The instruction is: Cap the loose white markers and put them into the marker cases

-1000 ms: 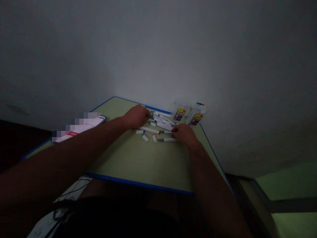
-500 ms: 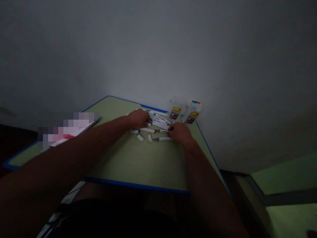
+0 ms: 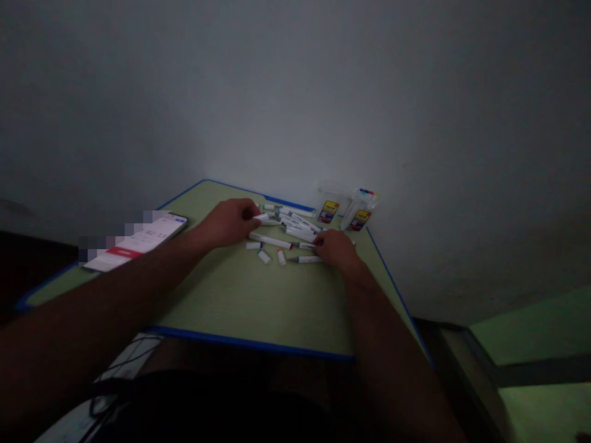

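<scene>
Several white markers [image 3: 295,229] lie in a loose pile near the far edge of a green table [image 3: 258,301] with blue trim. A few loose caps [image 3: 264,256] lie in front of the pile. My left hand [image 3: 228,223] is closed, pinching a small white marker cap [image 3: 261,216] at the left side of the pile. My right hand [image 3: 336,248] rests on the table at the pile's right end, fingers curled over a marker [image 3: 308,259] lying there.
A phone [image 3: 138,241] with a lit screen lies at the table's left side. Two clear packs with yellow labels [image 3: 346,212] stand against the grey wall at the far right corner. Cables hang below the near edge.
My left hand has drawn back to the left out of the pile with a white cap in its fingertips. My right hand has stayed put on its marker.
</scene>
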The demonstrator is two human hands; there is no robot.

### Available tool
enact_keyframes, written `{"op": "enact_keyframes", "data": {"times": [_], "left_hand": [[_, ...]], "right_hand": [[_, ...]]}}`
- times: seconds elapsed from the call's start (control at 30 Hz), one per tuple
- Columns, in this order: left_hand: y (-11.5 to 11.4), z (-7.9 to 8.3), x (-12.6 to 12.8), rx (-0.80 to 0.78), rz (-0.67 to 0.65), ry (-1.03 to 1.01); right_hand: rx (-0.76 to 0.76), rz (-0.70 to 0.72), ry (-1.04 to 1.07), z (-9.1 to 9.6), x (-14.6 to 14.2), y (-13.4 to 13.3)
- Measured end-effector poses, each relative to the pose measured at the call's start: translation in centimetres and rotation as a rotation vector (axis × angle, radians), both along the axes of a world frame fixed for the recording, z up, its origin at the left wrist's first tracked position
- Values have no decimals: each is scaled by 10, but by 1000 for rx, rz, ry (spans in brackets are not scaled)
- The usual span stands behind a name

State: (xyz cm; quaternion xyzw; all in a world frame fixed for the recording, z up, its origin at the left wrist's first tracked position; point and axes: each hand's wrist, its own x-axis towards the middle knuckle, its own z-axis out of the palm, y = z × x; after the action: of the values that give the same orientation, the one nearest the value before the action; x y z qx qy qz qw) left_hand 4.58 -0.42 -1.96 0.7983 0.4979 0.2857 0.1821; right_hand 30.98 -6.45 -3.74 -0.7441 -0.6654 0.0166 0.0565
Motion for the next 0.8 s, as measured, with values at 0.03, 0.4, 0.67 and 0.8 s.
{"op": "enact_keyframes", "data": {"times": [0.03,0.4,0.67,0.8], "left_hand": [[-2,-3,-2,-26,10,-55],[-13,-18,2,-52,6,-409],[-15,-19,1,86,32,-448],[-19,-18,1,201,64,-422]], "right_hand": [[1,3,-1,-1,0,0],[69,-10,-27,-5,3,2],[241,-31,91,1,-7,-1],[283,-21,143,1,-11,-2]]}}
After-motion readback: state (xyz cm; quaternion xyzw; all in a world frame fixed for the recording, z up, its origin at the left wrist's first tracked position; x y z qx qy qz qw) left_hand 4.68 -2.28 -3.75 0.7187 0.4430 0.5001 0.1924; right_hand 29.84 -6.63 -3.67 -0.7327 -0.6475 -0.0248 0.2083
